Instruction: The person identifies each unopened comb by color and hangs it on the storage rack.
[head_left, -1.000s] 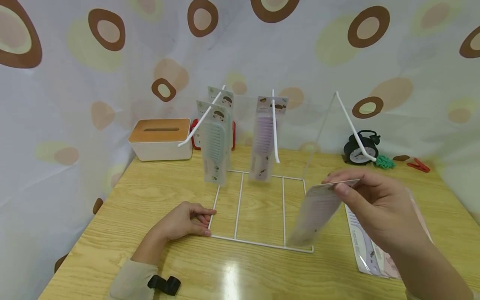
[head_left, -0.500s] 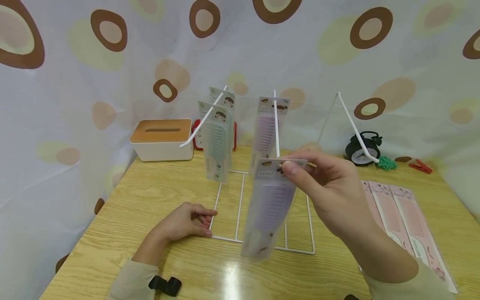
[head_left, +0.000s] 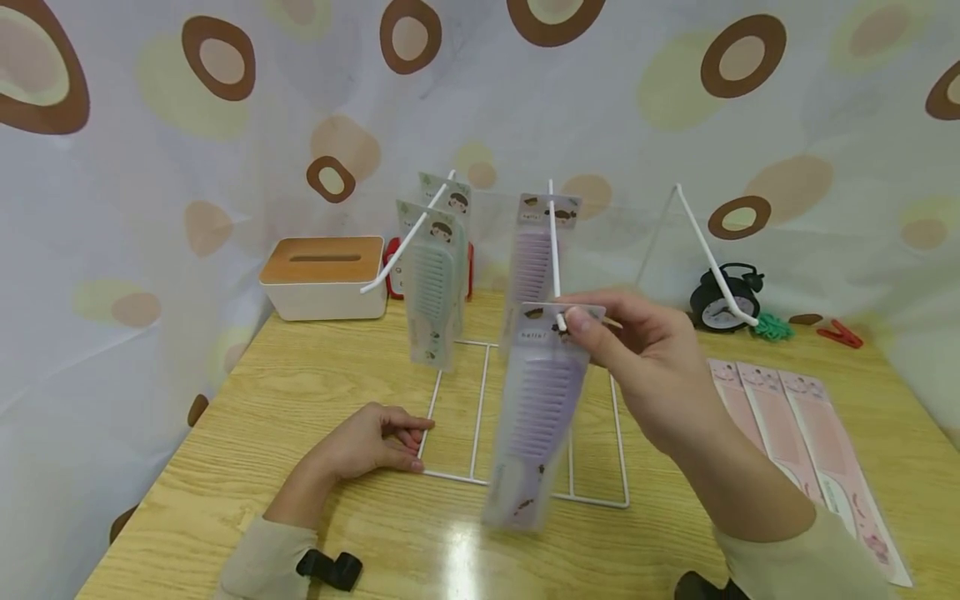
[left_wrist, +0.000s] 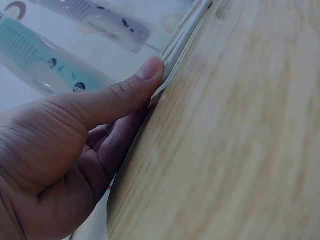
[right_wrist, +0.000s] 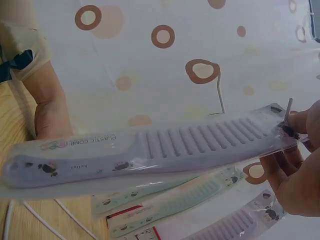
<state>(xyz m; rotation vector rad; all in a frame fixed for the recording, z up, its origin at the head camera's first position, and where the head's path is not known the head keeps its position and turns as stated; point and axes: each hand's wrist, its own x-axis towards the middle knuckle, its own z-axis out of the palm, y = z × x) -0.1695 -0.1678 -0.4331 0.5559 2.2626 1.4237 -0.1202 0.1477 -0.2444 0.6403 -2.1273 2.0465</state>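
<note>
My right hand (head_left: 660, 367) pinches the header card of a packaged purple comb (head_left: 536, 417) between thumb and fingers. The middle prong's tip (head_left: 561, 322) shows through the card near the thumb; the right wrist view has this comb (right_wrist: 185, 145) lengthwise, with the prong (right_wrist: 288, 111) sticking up out of the card. On the same prong, farther back, hangs another purple comb (head_left: 531, 258). Two packaged green combs (head_left: 429, 283) hang on the left prong. My left hand (head_left: 367, 442) grips the front left corner of the white wire rack (head_left: 477, 417), its thumb (left_wrist: 150, 70) on the wire.
The rack's right prong (head_left: 712, 262) is bare. Several pink comb packs (head_left: 817, 433) lie on the table at right. Behind stand a tissue box (head_left: 322, 283), a red-edged object (head_left: 393, 275) and a black alarm clock (head_left: 723, 300), beside green cord (head_left: 772, 327) and a red clip (head_left: 840, 335).
My right hand has brought the purple comb leftward from the right side to the middle prong, and the prong's tip now passes through its card. My left hand stays at the rack's corner.
</note>
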